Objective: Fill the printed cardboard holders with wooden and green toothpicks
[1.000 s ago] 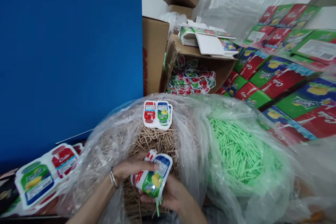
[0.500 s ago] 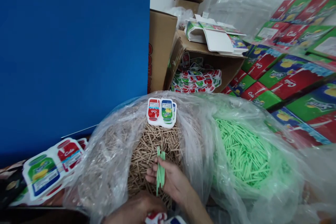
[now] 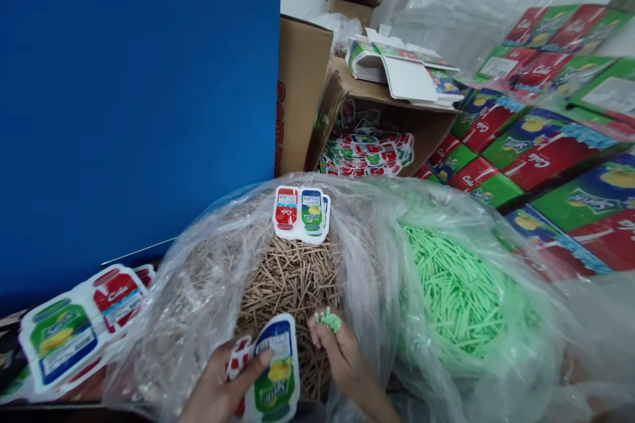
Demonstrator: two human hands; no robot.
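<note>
My left hand [image 3: 221, 386] grips a printed card packet [image 3: 274, 370] with green, blue and red soda labels, held low in front of me. My right hand [image 3: 340, 360] pinches a small bundle of green sticks [image 3: 328, 319], ends pointing up, just right of the packet. Both hands hover over a clear plastic bag of brown sticks [image 3: 285, 277]. A second flat packet [image 3: 300, 213] lies on the brown sticks at the far side. Right of it, another clear bag holds a heap of green sticks [image 3: 454, 287].
A blue panel [image 3: 133, 99] fills the left. A stack of printed packets [image 3: 74, 334] lies at the lower left. Cardboard boxes [image 3: 377, 119] with more packets stand behind. Red and green printed cartons [image 3: 540, 139] under plastic wrap line the right.
My left hand has come up with the packet from the bottom edge. My right hand has drawn back and turned the green sticks so their ends point up.
</note>
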